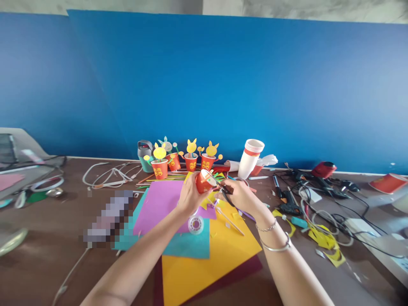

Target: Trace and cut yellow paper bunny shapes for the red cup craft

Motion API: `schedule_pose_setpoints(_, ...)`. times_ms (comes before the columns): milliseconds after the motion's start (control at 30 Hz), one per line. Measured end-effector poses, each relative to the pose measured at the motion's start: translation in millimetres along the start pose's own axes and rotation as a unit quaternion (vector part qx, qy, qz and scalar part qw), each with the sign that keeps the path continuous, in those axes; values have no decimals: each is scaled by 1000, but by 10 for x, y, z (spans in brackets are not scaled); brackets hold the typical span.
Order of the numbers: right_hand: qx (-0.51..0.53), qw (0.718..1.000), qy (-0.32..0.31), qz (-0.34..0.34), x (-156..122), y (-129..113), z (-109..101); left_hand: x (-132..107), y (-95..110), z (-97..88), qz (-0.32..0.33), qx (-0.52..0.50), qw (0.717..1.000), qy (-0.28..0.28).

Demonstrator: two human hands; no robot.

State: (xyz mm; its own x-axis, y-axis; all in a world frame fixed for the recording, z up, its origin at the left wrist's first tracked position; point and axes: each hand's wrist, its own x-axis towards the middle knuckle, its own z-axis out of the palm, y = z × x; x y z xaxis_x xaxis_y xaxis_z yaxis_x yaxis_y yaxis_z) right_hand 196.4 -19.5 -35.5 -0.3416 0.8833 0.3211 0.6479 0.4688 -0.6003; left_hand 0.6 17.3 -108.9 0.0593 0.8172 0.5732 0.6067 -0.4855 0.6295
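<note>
My left hand (pixel 189 197) is wrapped round a red paper cup (pixel 201 186), tilted so its white inside shows. Thin pale strips stick out at the cup's mouth. My right hand (pixel 240 196) grips dark-bladed scissors (pixel 225 191), whose blades reach the cup's rim; whether they are cutting anything I cannot tell. Under both hands lie sheets of purple paper (pixel 159 204), teal paper (pixel 196 246) and orange-yellow paper (pixel 204 276). A roll of clear tape (pixel 195 224) rests below my left hand, and a thin pale stick (pixel 234 223) lies below my right.
Behind my hands stand several red cups with yellow animal-head cutouts (pixel 159 168). A stack of white cups (pixel 248 163) and a grey-green bottle (pixel 145 155) flank them. Glue guns (pixel 288 203), cables and yellow scraps (pixel 325 240) clutter the right. A blue partition (pixel 204 85) closes the back.
</note>
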Motion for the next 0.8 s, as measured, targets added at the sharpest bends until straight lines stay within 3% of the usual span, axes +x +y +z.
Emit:
schedule_pose_setpoints(300,-15,1000,6,-6,-7,22,-2,18,-58,29,24,89,996,5)
schedule_pose_setpoints(800,-43,999,-5,9,-5,-26,0,14,-13,-5,-25,27,999,6)
